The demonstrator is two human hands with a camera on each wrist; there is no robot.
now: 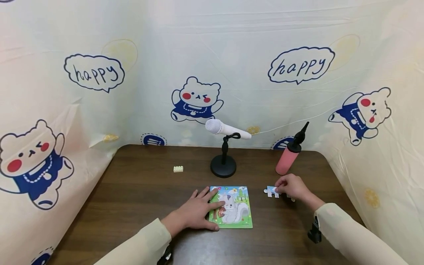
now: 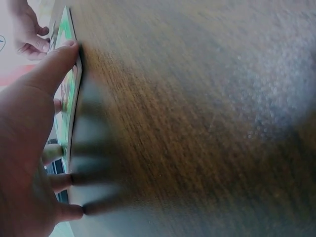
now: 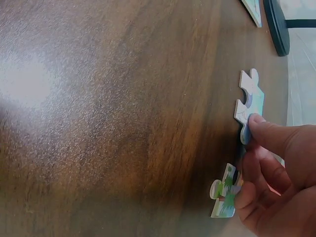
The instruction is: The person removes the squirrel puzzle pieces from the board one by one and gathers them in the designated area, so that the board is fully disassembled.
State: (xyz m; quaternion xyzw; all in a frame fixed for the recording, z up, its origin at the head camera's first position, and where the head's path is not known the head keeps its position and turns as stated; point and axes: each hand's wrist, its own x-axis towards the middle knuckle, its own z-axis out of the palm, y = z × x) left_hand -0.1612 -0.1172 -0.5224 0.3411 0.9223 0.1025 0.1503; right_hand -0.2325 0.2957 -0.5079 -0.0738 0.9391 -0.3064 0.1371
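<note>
Left hand (image 1: 198,210) lies spread, fingers extended, thumb and some fingertips on the squirrel puzzle (image 1: 234,212), which sits flat on the table (image 1: 139,198) before the person; I judge this steadies the board. Right hand (image 1: 293,187), fingers curled, pinches a puzzle piece (image 3: 254,101) at one end, right of the board; likely the edge grip leaves the rest uncovered. Whether the piece clears the table, I cannot tell. Second piece (image 3: 224,195) lies beside the curled fingers, perhaps kept within reach.
</note>
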